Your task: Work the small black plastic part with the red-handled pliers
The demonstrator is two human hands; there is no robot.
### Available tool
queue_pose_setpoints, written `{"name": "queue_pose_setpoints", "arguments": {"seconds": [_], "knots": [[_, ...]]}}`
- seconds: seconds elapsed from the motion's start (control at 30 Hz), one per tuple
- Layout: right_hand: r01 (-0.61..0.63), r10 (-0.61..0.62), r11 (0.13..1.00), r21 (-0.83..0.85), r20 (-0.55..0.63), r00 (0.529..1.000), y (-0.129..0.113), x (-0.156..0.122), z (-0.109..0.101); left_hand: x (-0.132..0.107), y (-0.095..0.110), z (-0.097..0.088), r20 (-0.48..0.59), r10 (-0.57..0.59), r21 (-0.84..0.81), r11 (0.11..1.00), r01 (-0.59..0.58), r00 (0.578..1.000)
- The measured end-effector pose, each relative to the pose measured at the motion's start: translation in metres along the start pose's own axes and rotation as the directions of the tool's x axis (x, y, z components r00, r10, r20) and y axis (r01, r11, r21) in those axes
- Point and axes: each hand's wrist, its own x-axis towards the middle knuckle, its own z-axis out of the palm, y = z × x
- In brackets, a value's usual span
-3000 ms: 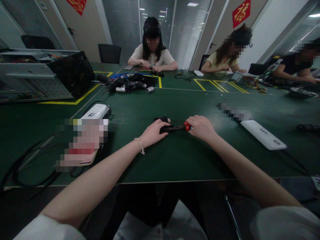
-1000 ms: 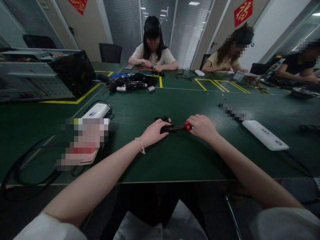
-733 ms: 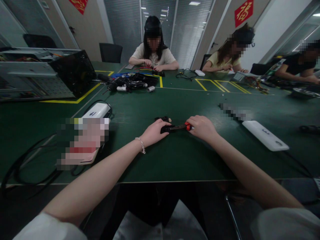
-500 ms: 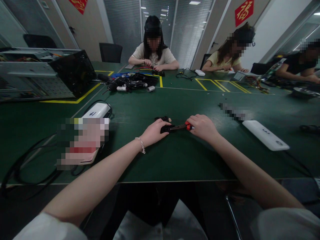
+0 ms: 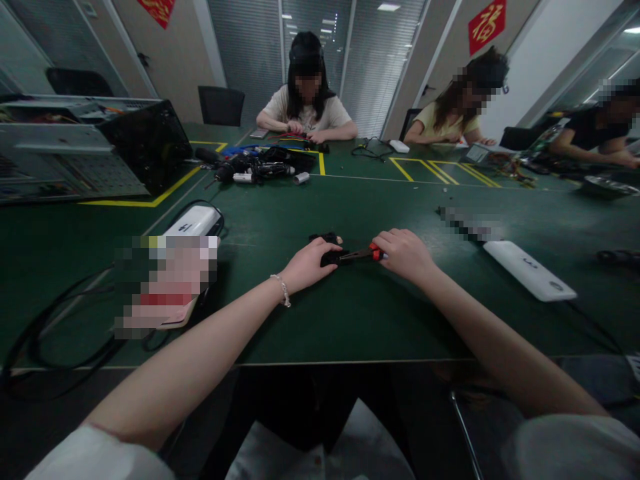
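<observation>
"Where is the small black part (image 5: 330, 257)?"

"On the green surface (image 5: 350, 320), near the middle, pinched under the fingers of the left hand (image 5: 307, 265). Much of it is hidden there."

"And the pliers (image 5: 361, 255)?"

"Their tips reach the black part's right end — I can't tell whether they grip it or only touch it. The right hand (image 5: 407, 255) is closed round the red handles."

"Has anything moved?"

"Hardly. Both hands, the pliers and the black part sit almost where they were three seconds ago; the view itself has shifted a little."

"What lies just beyond?"

"A dark piece with a pale end (image 5: 325, 238), just past the left fingertips. Farther out on the left, a white device (image 5: 194, 221) lies beyond a pink slab (image 5: 177, 317), partly pixelated, with black cable (image 5: 30, 347) looping alongside. A second white device (image 5: 531, 270) lies to the right."

"And the far side?"

"An opened computer case (image 5: 75, 157) on the left, then a heap of black parts (image 5: 270, 163) with a white cylinder (image 5: 301, 178) beside it — and behind them a seated co-worker (image 5: 327, 117), hands on the surface."
</observation>
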Motion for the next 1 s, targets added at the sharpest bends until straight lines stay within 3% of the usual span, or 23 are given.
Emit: {"name": "queue_pose_setpoints", "arguments": {"seconds": [0.3, 0.5, 0.83, 1.0], "knots": [[-0.031, 0.03, 0.998, 0.062, 0.025, 0.999, 0.0002, 0.0009, 0.0053, -0.0011, 0.0035, -0.0025, 0.014, -0.017, -0.01, 1.0, 0.017, 1.0], [-0.002, 0.002, 1.0, 0.024, -0.036, 0.999, 0.0007, -0.0003, 0.0013, -0.0013, 0.002, -0.0021, 0.017, -0.025, -0.008, 1.0, 0.025, 1.0], [-0.045, 0.041, 0.992, 0.118, 0.037, 0.998, 0.0005, 0.0008, 0.0079, -0.0016, 0.002, -0.0028, 0.02, -0.019, -0.015, 1.0, 0.019, 1.0], [-0.008, 0.008, 0.999, 0.04, 0.014, 1.0, 0.0004, 0.0005, 0.0015, -0.0007, 0.0003, -0.0005, 0.0, -0.003, -0.002, 1.0, 0.003, 1.0]]}}
